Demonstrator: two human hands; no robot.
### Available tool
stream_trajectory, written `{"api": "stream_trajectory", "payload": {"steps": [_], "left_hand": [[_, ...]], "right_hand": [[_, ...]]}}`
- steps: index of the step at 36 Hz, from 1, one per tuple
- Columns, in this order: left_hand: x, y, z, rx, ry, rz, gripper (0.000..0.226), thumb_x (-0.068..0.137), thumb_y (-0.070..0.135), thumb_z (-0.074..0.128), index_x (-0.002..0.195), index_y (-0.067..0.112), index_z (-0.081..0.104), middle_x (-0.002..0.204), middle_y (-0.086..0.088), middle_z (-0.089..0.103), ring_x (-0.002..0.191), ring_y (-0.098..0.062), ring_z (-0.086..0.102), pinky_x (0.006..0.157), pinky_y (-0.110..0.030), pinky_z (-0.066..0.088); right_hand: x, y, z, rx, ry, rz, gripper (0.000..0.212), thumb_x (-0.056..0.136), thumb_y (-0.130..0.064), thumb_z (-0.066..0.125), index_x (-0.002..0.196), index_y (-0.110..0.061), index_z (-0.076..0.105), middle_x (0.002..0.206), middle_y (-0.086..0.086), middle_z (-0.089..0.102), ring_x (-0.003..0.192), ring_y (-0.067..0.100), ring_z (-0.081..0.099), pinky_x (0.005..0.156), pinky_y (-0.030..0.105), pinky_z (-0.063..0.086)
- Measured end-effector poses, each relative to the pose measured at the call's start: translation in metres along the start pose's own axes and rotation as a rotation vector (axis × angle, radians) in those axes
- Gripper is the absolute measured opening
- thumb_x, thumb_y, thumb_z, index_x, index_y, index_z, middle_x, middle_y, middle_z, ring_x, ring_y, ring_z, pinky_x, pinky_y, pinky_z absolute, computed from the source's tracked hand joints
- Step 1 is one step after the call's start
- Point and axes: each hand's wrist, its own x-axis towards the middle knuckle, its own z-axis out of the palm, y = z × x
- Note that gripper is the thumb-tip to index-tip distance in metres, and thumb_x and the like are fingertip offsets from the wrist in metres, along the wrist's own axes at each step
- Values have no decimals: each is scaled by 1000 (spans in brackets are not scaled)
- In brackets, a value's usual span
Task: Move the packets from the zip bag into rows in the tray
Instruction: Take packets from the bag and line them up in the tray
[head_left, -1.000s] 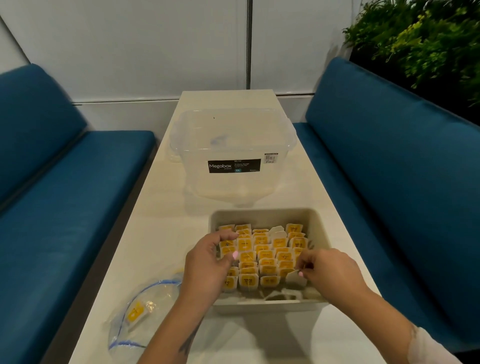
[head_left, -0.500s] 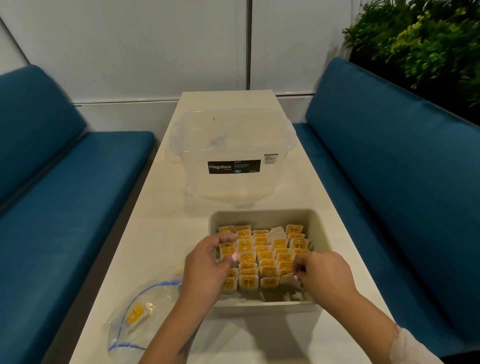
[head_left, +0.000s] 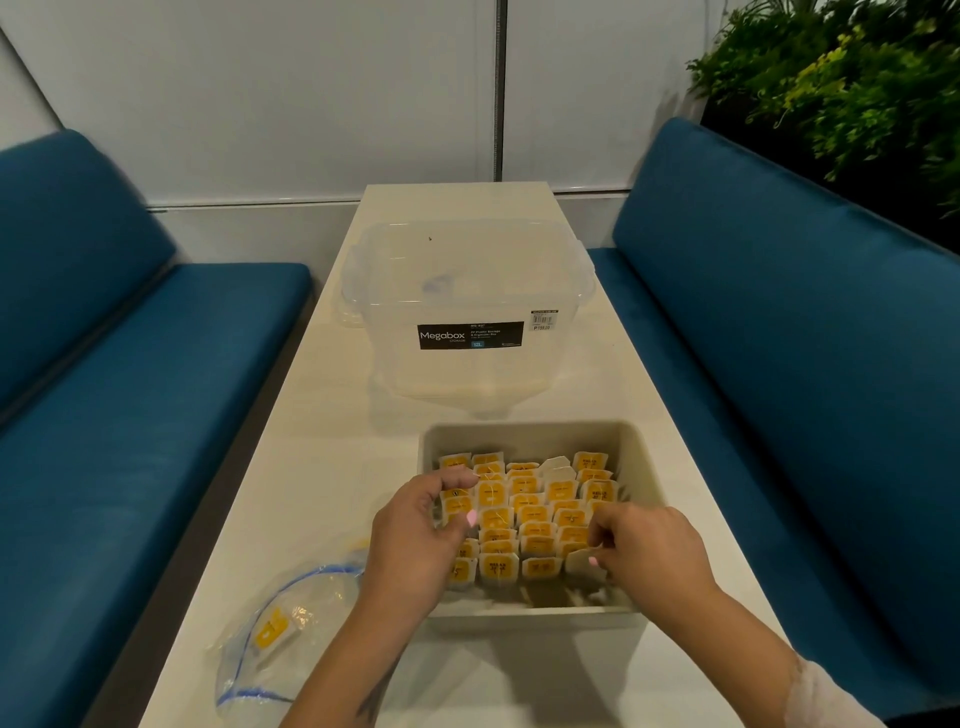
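Settling a white-backed packet (head_left: 583, 564) into the near right corner of the tray (head_left: 530, 434), the right hand (head_left: 649, 545) is pinching it between thumb and curled fingers. A second ago that packet was riding higher and further right, over the tray's near wall; now it is dropping in line beside the front row, so the row is closing up. The left hand (head_left: 415, 535) is staying put at the tray's left side, fingers bent around the left-hand column of packets (head_left: 524, 512), steadying them; whether it is truly gripping one I cannot tell. Left of the tray, the zip bag (head_left: 280, 629) is lying slack on the table (head_left: 332, 457) with one yellow packet (head_left: 270, 630) showing inside. By my judgement, the task is nearing its end, with that bagged packet remaining. Beyond the tray, a clear storage box (head_left: 467, 312) is standing.
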Motion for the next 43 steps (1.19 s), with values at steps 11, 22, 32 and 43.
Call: {"api": "stream_trajectory", "payload": {"steps": [11, 22, 32, 43], "left_hand": [[-2, 0, -3, -5, -12, 10, 31, 84, 9, 68, 97, 38, 62, 124, 10, 60, 119, -10, 51, 73, -2, 38], [-2, -2, -15, 21, 34, 90, 34, 83, 6, 68, 96, 37, 63, 114, 16, 63, 110, -2, 54, 82, -4, 39], [-7, -15, -93, 133, 131, 94, 38, 90, 2, 57, 94, 40, 62, 101, 21, 64, 98, 4, 59, 78, -4, 39], [-37, -48, -130, 514, 27, -122, 42, 69, 41, 80, 101, 46, 54, 99, 24, 55, 88, 3, 55, 71, -20, 45]], "right_hand": [[2, -2, -3, -21, -20, -7, 10, 88, -40, 63, 93, -32, 66, 91, -11, 67, 76, 9, 53, 67, 17, 35], [-3, -1, -8, 32, -29, 23, 17, 84, -27, 69, 82, -34, 54, 81, -13, 61, 74, 8, 56, 53, 12, 32], [-9, -28, -30, 162, 19, -40, 18, 80, -33, 74, 82, -34, 56, 80, -12, 63, 69, 2, 53, 53, 10, 31], [-21, -118, -24, 228, -1, -237, 13, 82, -37, 70, 92, -30, 64, 85, -12, 66, 75, 5, 57, 66, 23, 46]]}}
